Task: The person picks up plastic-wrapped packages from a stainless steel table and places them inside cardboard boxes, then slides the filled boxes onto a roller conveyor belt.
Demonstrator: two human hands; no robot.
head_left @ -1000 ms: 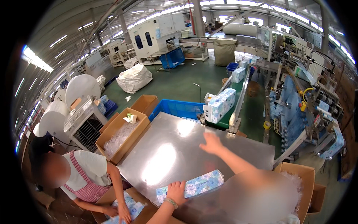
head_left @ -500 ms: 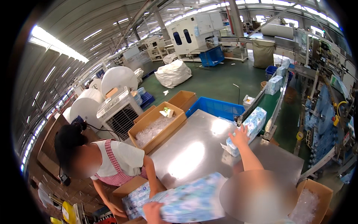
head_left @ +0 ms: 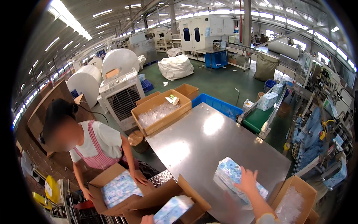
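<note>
My left hand (head_left: pixel 147 219) is at the lower edge, its fingers partly cut off, closed on the end of a blue-and-white floral tissue pack (head_left: pixel 173 210). That pack lies slanted in the mouth of an open cardboard box (head_left: pixel 192 192). My right hand (head_left: pixel 247 181) rests with fingers spread on another plastic-wrapped floral tissue pack (head_left: pixel 229 168), which lies on the steel table (head_left: pixel 197 138). To the left, a co-worker in a checked apron (head_left: pixel 97 158) has both hands at a carton filled with similar tissue packs (head_left: pixel 121 188).
A green conveyor (head_left: pixel 255 119) ends at the table's far right, carrying more packs (head_left: pixel 267 100). Cartons of clear plastic bags stand at the far left (head_left: pixel 160 114) and near right (head_left: pixel 294 203). A blue crate (head_left: pixel 220 108) sits behind the table.
My right hand has come back from the conveyor end, and a tissue pack now lies nearer on the table. The large pack under my left hand has moved down to the box. My view has shifted.
</note>
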